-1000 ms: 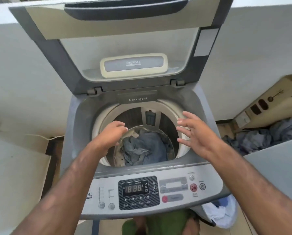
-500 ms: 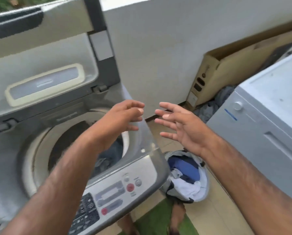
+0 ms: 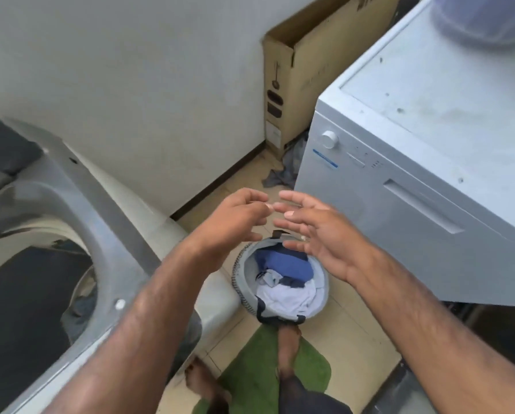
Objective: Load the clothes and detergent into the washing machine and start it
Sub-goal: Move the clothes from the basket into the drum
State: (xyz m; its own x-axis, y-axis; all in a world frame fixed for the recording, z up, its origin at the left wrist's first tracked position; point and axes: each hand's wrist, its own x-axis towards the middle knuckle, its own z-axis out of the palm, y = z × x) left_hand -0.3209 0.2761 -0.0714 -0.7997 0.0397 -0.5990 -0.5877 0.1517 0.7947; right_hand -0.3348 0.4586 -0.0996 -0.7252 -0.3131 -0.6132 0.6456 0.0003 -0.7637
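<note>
Washing machine (image 3: pixel 71 216) is seen at the left, drum open, dark cloth (image 3: pixel 81 306) glimpsed inside; left hand (image 3: pixel 235 222) is held loosely curled, nothing gripped; right hand (image 3: pixel 319 234) is spread, empty; both are held above the floor basket (image 3: pixel 246 276) of blue and white clothes (image 3: pixel 283 264); a white appliance (image 3: pixel 429 174) is set at the right.

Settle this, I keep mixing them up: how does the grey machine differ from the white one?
The grey machine has a round top opening with clothes inside; the white machine has a flat, solid top. The grey machine is rounded at its corner, the white machine boxy. Only the white machine, not the grey, shows a round knob on its front. Both flank the laundry basket.
</note>
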